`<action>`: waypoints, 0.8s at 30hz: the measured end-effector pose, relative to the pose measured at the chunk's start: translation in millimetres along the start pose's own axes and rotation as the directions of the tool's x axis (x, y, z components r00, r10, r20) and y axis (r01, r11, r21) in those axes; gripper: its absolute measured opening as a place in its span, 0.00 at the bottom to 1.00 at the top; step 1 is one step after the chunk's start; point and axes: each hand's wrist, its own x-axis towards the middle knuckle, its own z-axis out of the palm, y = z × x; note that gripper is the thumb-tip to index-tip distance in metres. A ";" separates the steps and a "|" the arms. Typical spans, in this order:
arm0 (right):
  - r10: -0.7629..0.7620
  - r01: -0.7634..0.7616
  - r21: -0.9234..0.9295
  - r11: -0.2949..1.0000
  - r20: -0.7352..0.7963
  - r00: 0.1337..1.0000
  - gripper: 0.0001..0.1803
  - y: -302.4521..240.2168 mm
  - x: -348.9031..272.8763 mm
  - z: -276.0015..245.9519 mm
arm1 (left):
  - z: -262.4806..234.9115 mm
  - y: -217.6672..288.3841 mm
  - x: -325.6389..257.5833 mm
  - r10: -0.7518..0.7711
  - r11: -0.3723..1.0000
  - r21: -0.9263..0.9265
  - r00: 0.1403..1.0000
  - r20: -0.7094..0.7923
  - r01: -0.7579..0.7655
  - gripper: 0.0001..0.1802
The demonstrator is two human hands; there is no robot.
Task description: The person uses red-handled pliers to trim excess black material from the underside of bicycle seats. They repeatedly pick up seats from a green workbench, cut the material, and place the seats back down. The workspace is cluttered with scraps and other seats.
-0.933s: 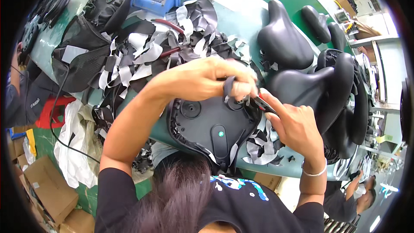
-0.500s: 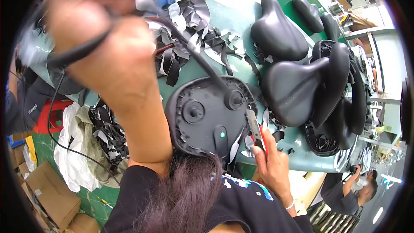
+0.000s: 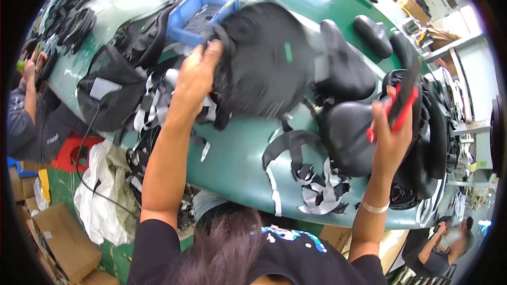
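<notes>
Left hand (image 3: 198, 76) grips a blurred black saddle base (image 3: 264, 63) lifted over the green counter (image 3: 237, 163). Right hand (image 3: 391, 132) clenches a red-handled cutter (image 3: 402, 103). Finished saddles (image 3: 343, 74) sit right; trimming seemingly done.

The person wears a black short-sleeved T-shirt (image 3: 296, 258) with a printed patch of blue, white and yellow across the chest, its sleeves ending at the upper arms so that both forearms are bare. A thin, pale bracelet (image 3: 374, 207) circles the wrist below the right hand (image 3: 390, 132), while the left hand (image 3: 198, 74) and its wrist carry nothing. Dark, straight hair (image 3: 224, 250) fills the lower edge of the view between the two arms.
</notes>
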 end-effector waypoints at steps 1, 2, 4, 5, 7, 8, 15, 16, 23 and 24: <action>-0.010 0.007 0.085 0.996 0.034 0.999 0.18 1.1 30.0 4.6 | 5.0 12.8 9.5 -0.038 0.998 -0.058 0.998 -0.049 0.035 0.19; 0.048 -0.084 0.336 0.938 0.115 0.992 0.20 17.0 65.1 15.1 | 22.6 7.3 10.4 0.093 0.992 0.091 0.988 -0.122 -0.082 0.20; 0.077 -0.131 0.488 0.863 0.129 0.989 0.22 42.3 140.3 46.5 | 43.8 -34.8 11.5 0.340 0.698 0.572 0.902 0.264 -0.431 0.17; 0.123 -0.160 0.517 0.841 0.106 0.987 0.20 62.7 176.1 59.4 | 66.1 -27.0 -1.0 0.387 0.820 0.339 0.883 0.265 -0.461 0.12; 0.372 -0.385 0.547 0.744 0.140 0.918 0.15 120.5 255.4 70.7 | 83.0 -42.4 -5.8 0.430 0.672 0.462 0.813 0.392 -0.579 0.15; 0.497 -0.361 0.610 0.706 -0.063 0.865 0.23 146.4 283.8 82.0 | 86.3 -50.5 -3.1 0.486 0.636 0.446 0.776 0.401 -0.629 0.16; 0.689 -0.391 0.742 0.545 -0.131 0.713 0.24 241.9 332.6 95.7 | 79.9 -54.1 10.2 0.531 0.674 0.460 0.812 0.242 -0.578 0.16; 0.666 -0.335 0.755 0.564 -0.176 0.725 0.23 236.9 335.0 96.7 | 79.3 -51.5 10.9 0.513 0.694 0.446 0.823 0.244 -0.565 0.15; 0.310 -0.201 0.698 0.687 -0.032 0.950 0.18 96.0 285.4 82.4 | 74.0 -46.2 15.1 0.760 0.633 0.235 0.650 -0.004 -0.738 0.10; 0.177 -0.189 0.572 0.798 0.078 0.981 0.16 54.3 243.2 86.7 | 70.1 -48.1 15.2 0.793 0.602 0.176 0.610 -0.014 -0.779 0.09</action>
